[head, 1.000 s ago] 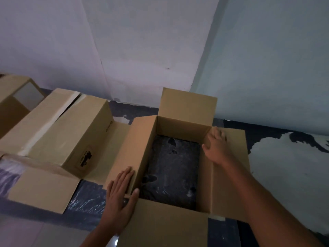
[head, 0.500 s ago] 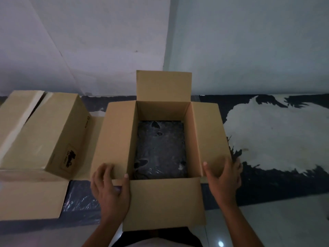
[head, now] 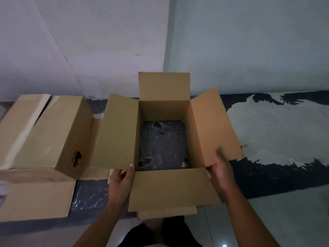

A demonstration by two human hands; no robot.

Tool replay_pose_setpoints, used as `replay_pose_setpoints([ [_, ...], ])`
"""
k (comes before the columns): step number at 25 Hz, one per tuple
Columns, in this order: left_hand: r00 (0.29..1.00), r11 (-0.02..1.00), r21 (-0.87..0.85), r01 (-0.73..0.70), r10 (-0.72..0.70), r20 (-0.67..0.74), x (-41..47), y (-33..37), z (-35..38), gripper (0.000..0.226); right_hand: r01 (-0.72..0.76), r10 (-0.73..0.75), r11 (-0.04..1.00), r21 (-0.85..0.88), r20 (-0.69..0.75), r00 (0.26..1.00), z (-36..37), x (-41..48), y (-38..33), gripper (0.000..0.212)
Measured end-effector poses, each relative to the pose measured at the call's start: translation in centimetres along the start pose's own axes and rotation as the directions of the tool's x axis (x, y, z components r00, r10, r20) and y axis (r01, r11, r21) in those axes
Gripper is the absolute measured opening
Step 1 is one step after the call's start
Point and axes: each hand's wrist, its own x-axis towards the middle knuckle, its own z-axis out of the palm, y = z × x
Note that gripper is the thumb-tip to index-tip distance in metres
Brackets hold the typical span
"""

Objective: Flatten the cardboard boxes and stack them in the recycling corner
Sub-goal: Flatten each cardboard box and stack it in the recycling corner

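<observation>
An open brown cardboard box (head: 117,132) stands in front of me with all top flaps spread. It has no bottom closed: the dark mat shows through inside it. My left hand (head: 121,182) grips the near left corner, thumb on the rim. My right hand (head: 221,168) grips the near right corner, fingers wrapped around the right flap's edge. A second brown box (head: 53,132) lies on its side to the left, touching the held box's left flap. A flat cardboard flap (head: 35,200) lies in front of it.
Two walls meet in a corner (head: 166,50) behind the box. A dark mat with a large white patch (head: 277,129) covers the floor to the right. Pale floor tiles (head: 267,221) lie at the near right. My knees show below the box.
My right hand moved from the far right rim to the near right corner. Both hands have closed on the near corners, and the box now sits slightly raised, its flaps tilted upward.
</observation>
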Motion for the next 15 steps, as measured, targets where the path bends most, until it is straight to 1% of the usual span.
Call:
replay_pose_setpoints([
  [2, 0.999, 0.998, -0.054, -0.035, 0.036, 0.024, 0.5, 1.5, 0.1, 0.01, 0.091, -0.092, 0.995, 0.041, 0.03, 0.995, -0.6, 0.1, -1.0, 0.09],
  [3, 0.997, 0.994, -0.097, -0.043, 0.048, 0.054, 0.6, 2.2, 0.2, 0.012, 0.12, -0.122, 0.992, 0.042, 0.059, 0.991, -0.8, -0.1, -1.5, 0.097],
  [4, 0.992, 0.99, -0.12, -0.08, 0.091, 0.092, 0.6, 2.7, 0.3, 0.014, 0.138, -0.138, 0.99, 0.016, 0.087, 0.987, -1.0, -0.5, -2.0, 0.099],
  [6, 0.959, 0.976, -0.088, -0.198, 0.212, 0.19, 0.5, 3.4, 1.1, 0.013, 0.172, -0.175, 0.984, 0.034, 0.127, 0.976, -2.0, -1.2, -2.7, 0.097],
  [8, 0.916, 0.954, -0.033, -0.296, 0.294, 0.273, 0.4, 3.4, 2.4, 0.005, 0.232, -0.254, 0.963, 0.135, 0.172, 0.952, -3.3, -2.1, -2.7, 0.092],
  [9, 0.9, 0.946, -0.007, -0.324, 0.31, 0.306, 0.6, 3.1, 3.2, 0.006, 0.22, -0.259, 0.953, 0.208, 0.188, 0.947, -3.8, -2.5, -2.6, 0.091],
  [10, 0.898, 0.949, 0.014, -0.315, 0.293, 0.328, 0.7, 2.8, 3.9, 0.013, 0.152, -0.216, 0.943, 0.296, 0.195, 0.957, -4.4, -2.6, -2.2, 0.093],
  [12, 0.905, 0.971, 0.018, -0.239, 0.216, 0.367, 0.6, 2.3, 5.1, 0.028, -0.033, -0.094, 0.897, 0.441, 0.262, 0.96, -5.8, -2.9, -0.8, 0.094],
  [13, 0.908, 0.978, 0.007, -0.208, 0.191, 0.372, 0.5, 2.1, 5.7, 0.034, -0.097, -0.01, 0.894, 0.437, 0.237, 0.971, -6.3, -3.4, -0.7, 0.093],
  [14, 0.91, 0.981, -0.003, -0.196, 0.183, 0.372, 0.4, 1.9, 6.3, 0.037, -0.153, 0.038, 0.897, 0.415, 0.273, 0.961, -6.7, -4.3, -0.8, 0.091],
  [15, 0.912, 0.981, -0.008, -0.192, 0.181, 0.369, 0.2, 1.9, 6.8, 0.037, -0.185, 0.056, 0.916, 0.357, 0.343, 0.938, -6.6, -4.8, -0.6, 0.09],
])
